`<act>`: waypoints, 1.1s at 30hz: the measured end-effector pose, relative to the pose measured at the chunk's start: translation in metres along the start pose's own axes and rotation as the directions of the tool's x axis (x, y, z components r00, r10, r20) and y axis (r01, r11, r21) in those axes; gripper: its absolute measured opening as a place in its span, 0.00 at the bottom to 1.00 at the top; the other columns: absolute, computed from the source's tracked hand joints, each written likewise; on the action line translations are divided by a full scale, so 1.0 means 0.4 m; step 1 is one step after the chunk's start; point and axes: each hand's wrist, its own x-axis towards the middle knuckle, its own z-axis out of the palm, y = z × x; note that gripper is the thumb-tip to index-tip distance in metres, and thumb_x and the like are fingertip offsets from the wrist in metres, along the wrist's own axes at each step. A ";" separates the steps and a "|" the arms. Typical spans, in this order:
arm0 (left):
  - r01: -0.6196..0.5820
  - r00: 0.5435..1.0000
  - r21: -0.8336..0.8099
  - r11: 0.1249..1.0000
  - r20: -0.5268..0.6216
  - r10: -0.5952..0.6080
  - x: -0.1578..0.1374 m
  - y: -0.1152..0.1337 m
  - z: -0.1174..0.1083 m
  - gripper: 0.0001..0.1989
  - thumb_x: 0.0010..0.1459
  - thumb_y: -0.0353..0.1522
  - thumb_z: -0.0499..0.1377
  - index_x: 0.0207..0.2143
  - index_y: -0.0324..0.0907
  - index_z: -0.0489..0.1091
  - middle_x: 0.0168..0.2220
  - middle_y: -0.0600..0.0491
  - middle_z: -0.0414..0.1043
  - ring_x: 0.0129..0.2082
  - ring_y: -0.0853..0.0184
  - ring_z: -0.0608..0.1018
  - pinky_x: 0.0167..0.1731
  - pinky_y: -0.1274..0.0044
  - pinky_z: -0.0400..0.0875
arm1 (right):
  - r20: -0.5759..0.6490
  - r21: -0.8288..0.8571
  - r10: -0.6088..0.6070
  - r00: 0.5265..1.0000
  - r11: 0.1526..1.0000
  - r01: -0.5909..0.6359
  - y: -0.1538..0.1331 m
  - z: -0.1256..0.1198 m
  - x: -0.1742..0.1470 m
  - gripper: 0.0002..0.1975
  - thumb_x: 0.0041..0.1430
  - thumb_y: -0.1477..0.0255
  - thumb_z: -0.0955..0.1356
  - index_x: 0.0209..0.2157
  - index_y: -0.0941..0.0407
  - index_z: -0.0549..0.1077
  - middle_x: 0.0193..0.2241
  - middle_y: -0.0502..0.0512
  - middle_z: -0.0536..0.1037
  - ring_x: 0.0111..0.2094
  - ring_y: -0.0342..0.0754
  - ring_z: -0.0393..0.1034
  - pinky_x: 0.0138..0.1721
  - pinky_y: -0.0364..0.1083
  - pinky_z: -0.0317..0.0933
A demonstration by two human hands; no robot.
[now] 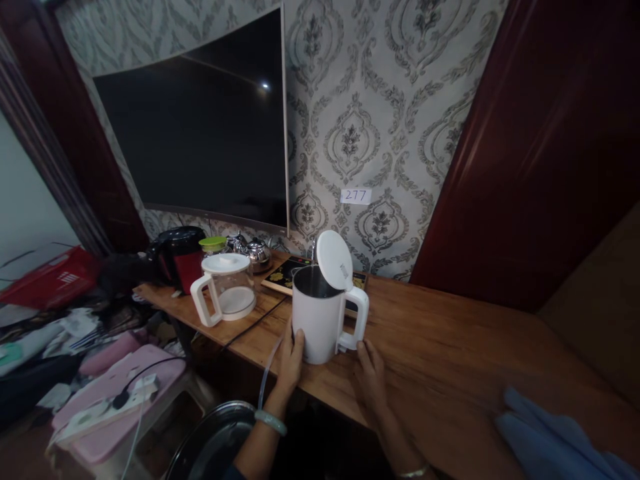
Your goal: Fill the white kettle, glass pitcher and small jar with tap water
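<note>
A white electric kettle point(317, 327) stands near the front edge of the wooden table, its round lid point(335, 260) tipped up over the handle. The dark inside shows at the top, but its contents cannot be made out. My left hand point(293, 357) is curled against the kettle's lower left side, thumb on the front and other fingers partly hidden. At the lower end of the handle point(363, 317), the fingertips of my right hand point(371, 370) close on the kettle's right side. Behind the kettle lies a black induction-type panel with gold flowers point(280, 275).
Left of the kettle stand a glass pot with white handle point(235, 293), a red-and-black appliance point(183, 257) and a metal teapot point(259, 252). A clear tube point(265, 380) hangs over the edge beside a metal basin point(215, 433). Blue cloth point(550, 433) is at right.
</note>
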 end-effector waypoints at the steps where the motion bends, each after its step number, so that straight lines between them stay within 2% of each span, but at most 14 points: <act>1: -0.001 1.000 0.000 1.000 -0.003 0.001 0.000 -0.001 0.000 0.39 0.61 0.58 0.53 0.64 0.41 0.65 0.68 0.42 0.63 0.71 0.54 0.60 0.71 0.61 0.50 | -0.005 0.002 0.015 1.000 1.000 -0.015 0.000 0.000 0.000 0.31 0.53 0.44 0.70 0.42 0.58 0.80 0.45 0.64 0.83 0.50 0.61 0.75 0.52 0.55 0.65; 8: 0.033 0.999 0.017 0.999 -0.003 -0.033 0.000 -0.009 -0.001 0.40 0.61 0.58 0.52 0.63 0.40 0.65 0.69 0.41 0.61 0.71 0.54 0.59 0.71 0.62 0.49 | -0.029 0.009 0.062 0.998 0.998 -0.061 -0.030 0.005 -0.008 0.35 0.49 0.42 0.70 0.44 0.58 0.80 0.48 0.63 0.82 0.53 0.62 0.73 0.54 0.55 0.64; 12: 0.027 1.000 0.014 1.000 -0.016 -0.026 0.001 -0.009 -0.001 0.39 0.60 0.58 0.53 0.63 0.41 0.66 0.68 0.41 0.63 0.70 0.53 0.61 0.71 0.62 0.49 | -0.001 0.014 0.055 0.998 0.998 -0.055 -0.041 0.006 -0.009 0.32 0.50 0.42 0.69 0.41 0.57 0.80 0.44 0.61 0.83 0.50 0.61 0.74 0.51 0.54 0.66; 15: 0.027 1.000 0.015 1.000 -0.003 -0.027 0.000 -0.002 -0.001 0.39 0.61 0.58 0.53 0.63 0.41 0.66 0.68 0.41 0.63 0.70 0.54 0.61 0.70 0.62 0.50 | 0.028 0.014 0.048 0.998 0.999 -0.049 -0.036 0.004 -0.008 0.31 0.53 0.43 0.69 0.40 0.57 0.80 0.42 0.61 0.83 0.48 0.60 0.75 0.50 0.54 0.67; 19: 0.006 1.000 0.011 1.000 0.010 -0.006 -0.001 0.006 -0.001 0.38 0.62 0.57 0.52 0.64 0.41 0.65 0.68 0.42 0.62 0.70 0.54 0.61 0.70 0.63 0.50 | -0.008 0.009 0.036 0.999 0.999 -0.036 -0.023 0.002 -0.002 0.31 0.51 0.44 0.70 0.42 0.57 0.80 0.43 0.62 0.83 0.49 0.61 0.75 0.51 0.56 0.66; 29: 0.015 1.000 0.006 1.000 0.002 -0.015 0.001 -0.003 0.001 0.40 0.61 0.59 0.52 0.64 0.41 0.65 0.68 0.42 0.61 0.70 0.54 0.61 0.71 0.61 0.49 | 0.052 0.016 0.005 0.999 1.000 -0.006 -0.030 0.003 -0.006 0.31 0.54 0.43 0.69 0.41 0.58 0.81 0.40 0.62 0.83 0.47 0.60 0.74 0.48 0.54 0.67; 33: 0.035 0.999 0.012 0.999 0.007 -0.035 -0.001 0.005 0.000 0.42 0.60 0.60 0.52 0.64 0.39 0.64 0.69 0.40 0.60 0.71 0.53 0.59 0.71 0.61 0.49 | -0.003 0.008 0.011 1.000 1.000 -0.011 -0.020 0.002 -0.006 0.30 0.52 0.44 0.70 0.41 0.56 0.81 0.42 0.61 0.83 0.49 0.60 0.74 0.51 0.55 0.66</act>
